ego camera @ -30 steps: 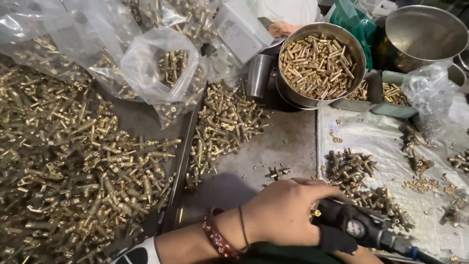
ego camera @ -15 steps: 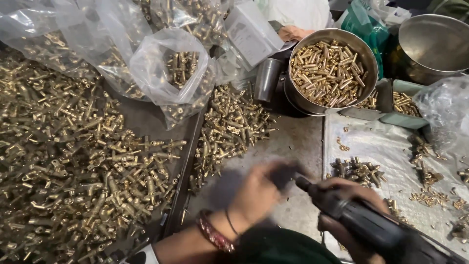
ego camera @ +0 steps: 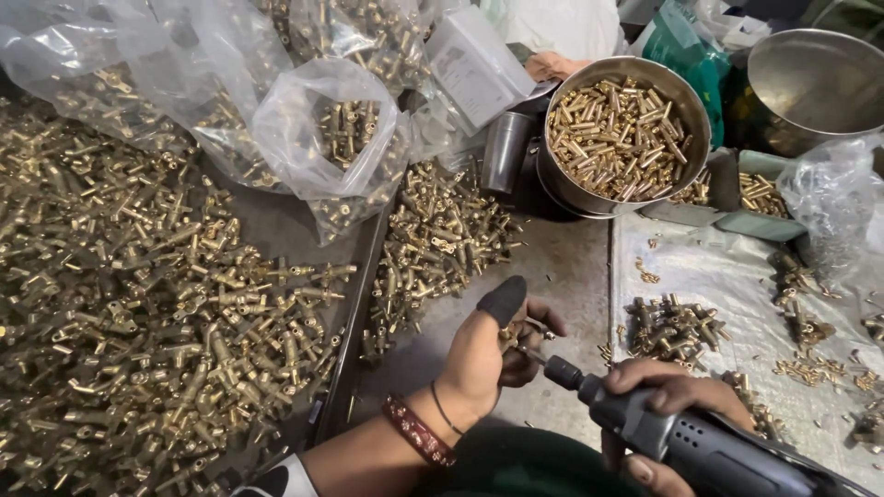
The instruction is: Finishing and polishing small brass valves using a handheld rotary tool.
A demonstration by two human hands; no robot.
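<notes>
My left hand [ego camera: 488,354] pinches a small brass fitting [ego camera: 512,333] (black cot on the thumb); right hand [ego camera: 663,405] is wrapped around the rotary tool [ego camera: 681,442]. A second ago the left was flat on the bench and the tool idle; now the bit tip meets the fitting, so grinding is underway. Loose brass pile [ego camera: 433,248] just ahead, full steel bowl [ego camera: 626,138] beyond.

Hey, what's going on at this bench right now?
A person's left hand, with a black thumb cover, pinches a small brass fitting. The right hand holds a grey handheld power tool with its tip at that fitting. Heaps of loose brass fittings surround them, and a round steel bowl holds more brass parts.
</notes>
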